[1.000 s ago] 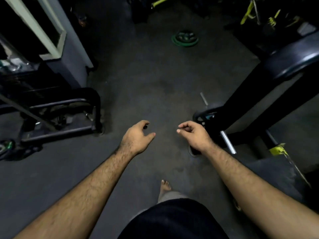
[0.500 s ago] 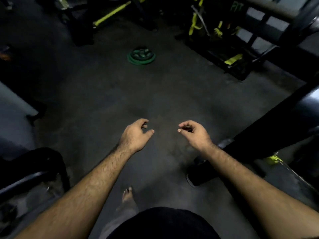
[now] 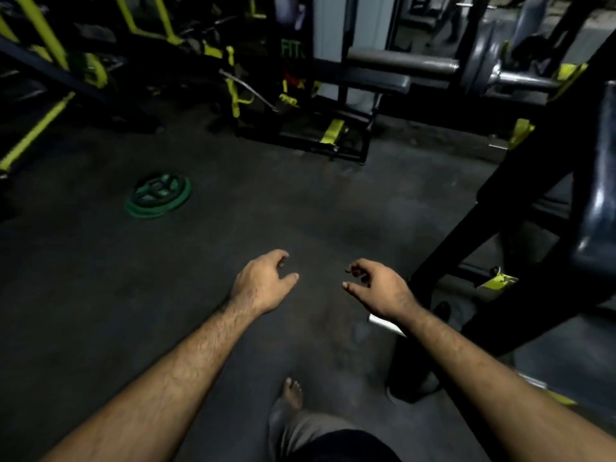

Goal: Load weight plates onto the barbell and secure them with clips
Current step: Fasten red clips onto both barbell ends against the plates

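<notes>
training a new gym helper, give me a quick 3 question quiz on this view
1. True or false: the left hand holds a weight plate.
2. What colour are the stacked plates on the floor? A red, B green, C blue
3. What part of the person shows between the forearms, low in the view?

Key: 1 false, both it and the right hand hang loosely curled and hold nothing. 2 B. 3 a bare foot.

Your right forearm hides most of the silver bar (image 3: 383, 322) near the floor. The barbell (image 3: 520, 78) at upper right vanishes behind the black frame (image 3: 533, 181). Your fingertips (image 3: 355, 271) curl under, out of sight. The green plates (image 3: 158, 196) are too dim to count.
</notes>
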